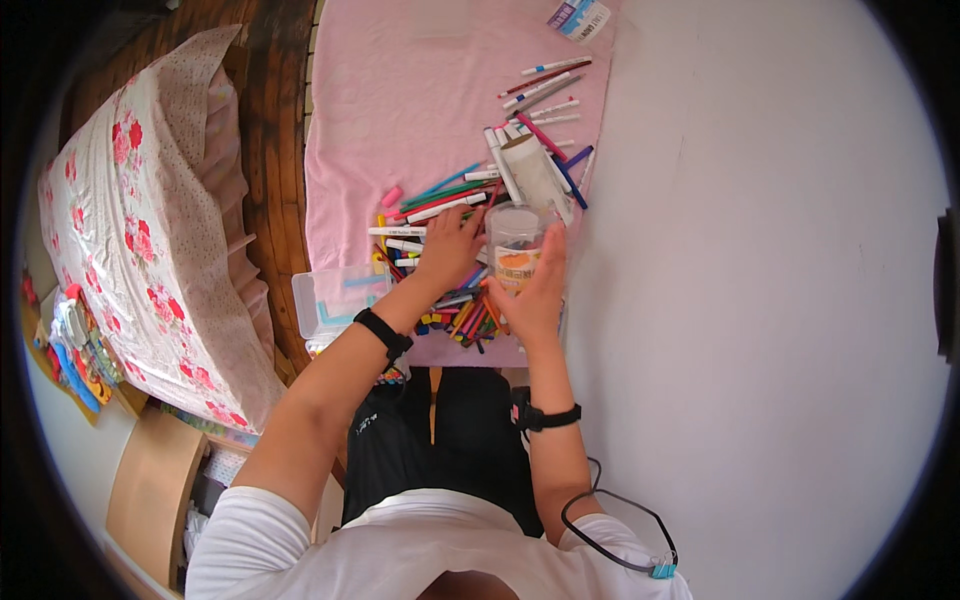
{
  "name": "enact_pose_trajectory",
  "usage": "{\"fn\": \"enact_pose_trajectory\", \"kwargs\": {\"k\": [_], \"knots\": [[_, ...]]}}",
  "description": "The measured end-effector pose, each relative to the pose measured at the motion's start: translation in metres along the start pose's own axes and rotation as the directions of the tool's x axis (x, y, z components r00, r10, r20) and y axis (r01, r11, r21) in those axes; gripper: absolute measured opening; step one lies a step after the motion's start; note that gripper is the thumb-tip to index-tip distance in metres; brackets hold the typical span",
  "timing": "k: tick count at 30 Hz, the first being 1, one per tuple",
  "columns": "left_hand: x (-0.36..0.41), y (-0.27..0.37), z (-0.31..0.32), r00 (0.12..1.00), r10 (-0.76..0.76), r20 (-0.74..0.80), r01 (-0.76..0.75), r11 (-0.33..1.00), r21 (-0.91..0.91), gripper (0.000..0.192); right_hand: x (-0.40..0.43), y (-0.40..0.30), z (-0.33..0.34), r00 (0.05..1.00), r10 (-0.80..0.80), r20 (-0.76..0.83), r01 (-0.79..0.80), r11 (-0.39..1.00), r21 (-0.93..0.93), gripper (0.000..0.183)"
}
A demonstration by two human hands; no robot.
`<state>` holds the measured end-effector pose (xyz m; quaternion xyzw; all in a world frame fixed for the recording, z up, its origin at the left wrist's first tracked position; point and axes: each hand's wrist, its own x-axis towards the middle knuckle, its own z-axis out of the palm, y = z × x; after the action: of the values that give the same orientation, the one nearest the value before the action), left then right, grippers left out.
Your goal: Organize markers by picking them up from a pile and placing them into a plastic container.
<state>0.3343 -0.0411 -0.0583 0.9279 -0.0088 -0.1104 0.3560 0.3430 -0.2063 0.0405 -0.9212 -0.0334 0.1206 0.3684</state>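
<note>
My right hand (536, 296) grips a clear plastic jar (513, 244) with an orange picture and writing on its label. The jar's round rim faces up, and no pens show inside it. Close beside it, my left hand (452, 244) reaches down among the loose markers and pencils. A red pencil (494, 193) stands out near its fingertips; whether they hold it I cannot tell. White markers (446, 208) and green pencils (442, 196) lie just beyond that hand. Shorter coloured sticks (480, 319) are heaped on the near side, partly hidden by my forearms.
A pink cloth (375, 127) covers the table, with a white wall (750, 300) along its right. Another clear container (534, 176) lies beyond the jar among markers. An open plastic case (304, 304) sits at left. A flowered cover (142, 240) drapes furniture further left. A labelled package (579, 19) lies at the far end.
</note>
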Motion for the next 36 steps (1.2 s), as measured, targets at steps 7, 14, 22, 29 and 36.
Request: {"fn": "enact_pose_trajectory", "kwargs": {"k": [7, 14, 22, 29, 36], "knots": [[0.002, -0.008, -0.015, 0.989, -0.116, -0.087, 0.098, 0.979, -0.181, 0.038, 0.016, 0.039, 0.018, 0.964, -0.256, 0.065, 0.262, 0.959, -0.109, 0.102], [0.002, 0.003, -0.028, 0.943, -0.331, 0.049, 0.261, 0.636, -0.726, 0.048, 0.029, 0.017, 0.008, 0.912, -0.368, 0.182, 0.398, 0.901, -0.171, 0.1], [0.001, -0.013, -0.034, 0.959, -0.269, 0.09, 0.282, 0.872, -0.401, 0.039, 0.063, 0.004, 0.019, 0.944, -0.303, 0.131, 0.32, 0.938, -0.132, 0.054], [0.045, -0.047, -0.038, 0.96, -0.246, -0.132, 0.179, 0.906, -0.383, 0.029, 0.201, 0.03, 0.046, 0.939, -0.341, -0.04, 0.313, 0.898, -0.308, 0.04], [0.093, -0.071, -0.053, 0.961, -0.244, -0.127, 0.207, 0.945, -0.254, 0.03, 0.274, 0.065, 0.043, 0.958, -0.218, 0.186, 0.285, 0.65, -0.704, 0.035]]}}
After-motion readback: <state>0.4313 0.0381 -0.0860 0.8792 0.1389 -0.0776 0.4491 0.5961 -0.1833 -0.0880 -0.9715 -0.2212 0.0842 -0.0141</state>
